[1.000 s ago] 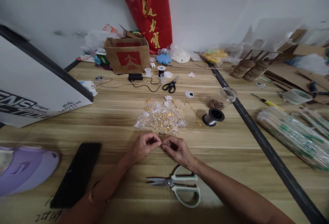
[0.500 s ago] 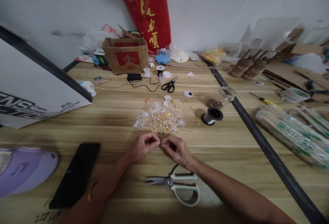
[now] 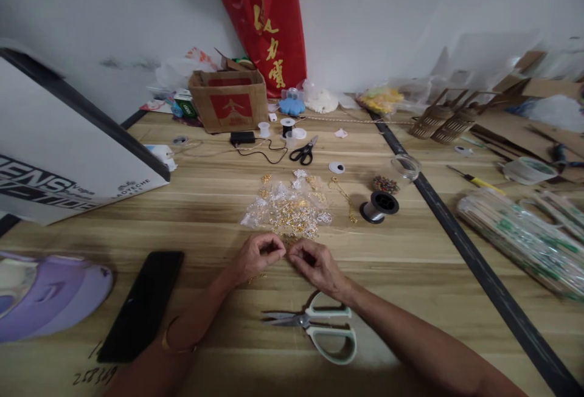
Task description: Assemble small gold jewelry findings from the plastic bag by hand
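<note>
My left hand (image 3: 256, 257) and my right hand (image 3: 314, 265) meet fingertip to fingertip low on the wooden table (image 3: 205, 227). Both are closed in a pinch on something tiny between them that I cannot make out. A thin gold chain (image 3: 255, 277) shows under my left hand. Just beyond the fingers lies a pile of small clear bags with gold and silver findings (image 3: 287, 207). Pale green scissors (image 3: 319, 327) lie under my right wrist, blades pointing left.
A black phone (image 3: 142, 306) and a purple cap (image 3: 50, 300) lie at the left, with a white box (image 3: 55, 154) behind them. A wire spool (image 3: 379, 206), beads (image 3: 385, 185), black scissors (image 3: 303, 152), a cardboard box (image 3: 230, 102) and a red bag (image 3: 269, 26) stand farther back. Bundled sticks (image 3: 520, 239) lie right.
Both hands stay pinched together in the same spot. Only the camera has shifted slightly.
</note>
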{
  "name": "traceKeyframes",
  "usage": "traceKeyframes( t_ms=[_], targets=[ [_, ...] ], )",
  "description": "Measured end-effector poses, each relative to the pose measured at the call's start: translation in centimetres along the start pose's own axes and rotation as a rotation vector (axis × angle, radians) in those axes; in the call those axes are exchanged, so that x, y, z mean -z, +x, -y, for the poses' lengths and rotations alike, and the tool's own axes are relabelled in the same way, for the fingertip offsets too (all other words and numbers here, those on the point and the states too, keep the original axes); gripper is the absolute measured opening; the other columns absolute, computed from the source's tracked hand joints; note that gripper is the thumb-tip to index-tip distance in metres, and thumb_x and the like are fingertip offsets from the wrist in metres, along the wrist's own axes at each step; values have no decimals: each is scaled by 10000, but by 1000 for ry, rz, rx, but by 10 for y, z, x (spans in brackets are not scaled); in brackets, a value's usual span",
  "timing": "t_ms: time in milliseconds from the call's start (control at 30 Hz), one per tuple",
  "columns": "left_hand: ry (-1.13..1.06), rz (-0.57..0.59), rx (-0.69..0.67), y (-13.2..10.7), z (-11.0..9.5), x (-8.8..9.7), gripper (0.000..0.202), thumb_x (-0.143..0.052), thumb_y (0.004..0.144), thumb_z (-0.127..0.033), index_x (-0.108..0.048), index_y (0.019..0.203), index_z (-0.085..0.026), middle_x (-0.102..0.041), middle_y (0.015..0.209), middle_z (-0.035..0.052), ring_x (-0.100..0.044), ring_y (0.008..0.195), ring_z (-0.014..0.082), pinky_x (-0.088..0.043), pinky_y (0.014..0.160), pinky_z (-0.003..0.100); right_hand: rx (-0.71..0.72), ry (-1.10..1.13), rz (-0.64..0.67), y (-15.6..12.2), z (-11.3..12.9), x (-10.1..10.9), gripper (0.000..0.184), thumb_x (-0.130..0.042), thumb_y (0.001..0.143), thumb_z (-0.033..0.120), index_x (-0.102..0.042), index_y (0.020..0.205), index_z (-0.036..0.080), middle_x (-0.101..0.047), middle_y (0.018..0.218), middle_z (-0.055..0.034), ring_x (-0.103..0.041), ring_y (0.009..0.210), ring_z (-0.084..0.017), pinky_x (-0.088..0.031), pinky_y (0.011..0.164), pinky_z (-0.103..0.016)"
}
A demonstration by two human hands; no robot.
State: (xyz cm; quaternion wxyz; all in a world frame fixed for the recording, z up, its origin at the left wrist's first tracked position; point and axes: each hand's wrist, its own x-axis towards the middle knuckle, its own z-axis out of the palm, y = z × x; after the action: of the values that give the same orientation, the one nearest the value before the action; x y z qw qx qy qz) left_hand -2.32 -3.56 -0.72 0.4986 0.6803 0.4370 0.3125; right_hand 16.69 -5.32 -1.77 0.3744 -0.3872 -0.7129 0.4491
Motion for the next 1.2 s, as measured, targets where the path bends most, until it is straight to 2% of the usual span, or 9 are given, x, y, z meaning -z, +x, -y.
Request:
traceKeyframes(
  t_ms=[267,433,533,733,867,967,1033,1133,1200],
  targets=[
    [-15,-24,-12,1,2,1,172,-590,785,-270,-608,707,-118,-592,680,19,-519,647,111,-417,620,213,32,-11,-12,0,-1,1,135,-526,876,260,-570,792,164,-518,669,4,-469,599,-109,-381,564,-220],
    [-96,-5,27,1,7,-3,175,-646,739,-252,-666,837,-110,-663,805,57,-587,736,138,-466,701,244,187,-112,-24,-1,1,5,126,-514,893,244,-611,854,173,-556,829,-53,-526,766,-148,-427,676,-260],
    [-196,55,86,0,7,-7,248,-702,683,-259,-670,876,-108,-677,829,64,-603,750,147,-481,724,259,208,-141,-4,-2,5,6,140,-503,904,249,-622,873,184,-550,849,-62,-533,797,-157,-441,697,-274],
    [-245,142,93,0,3,-11,250,-716,674,-323,-614,707,-97,-604,671,21,-541,652,121,-441,632,231,202,-112,-19,-3,6,2,141,-513,900,265,-622,859,187,-555,809,-54,-533,750,-154,-441,676,-278],
    [-220,158,74,0,2,-12,272,-693,704,-352,-582,696,-104,-571,661,8,-516,656,116,-422,622,222,179,-93,-5,-2,6,2,170,-505,905,301,-612,844,185,-573,782,-44,-534,723,-148,-437,675,-276],
    [-173,148,64,-1,3,-11,241,-657,741,-336,-581,718,-108,-560,668,0,-504,648,106,-409,612,211,145,-103,17,3,9,11,172,-501,907,312,-610,912,179,-589,795,-37,-546,738,-142,-432,677,-259],
    [-128,132,59,-2,5,-10,212,-628,768,-317,-593,744,-110,-565,680,2,-502,646,102,-403,612,208,100,-147,-13,8,11,23,172,-497,905,305,-602,935,172,-586,795,-29,-541,717,-132,-418,636,-236],
    [-72,122,58,-2,7,-6,211,-602,789,-311,-602,741,-106,-575,678,14,-506,639,105,-405,606,211,52,-314,6,16,12,45,110,-525,875,232,-604,908,162,-604,866,-40,-539,697,-118,-388,604,-217],
    [-53,124,56,-2,8,-4,227,-594,795,-320,-605,724,-105,-581,671,19,-512,636,107,-410,603,214,46,-481,74,19,15,57,100,-523,865,178,-619,888,167,-608,857,-37,-534,685,-113,-371,618,-218]
  ],
)
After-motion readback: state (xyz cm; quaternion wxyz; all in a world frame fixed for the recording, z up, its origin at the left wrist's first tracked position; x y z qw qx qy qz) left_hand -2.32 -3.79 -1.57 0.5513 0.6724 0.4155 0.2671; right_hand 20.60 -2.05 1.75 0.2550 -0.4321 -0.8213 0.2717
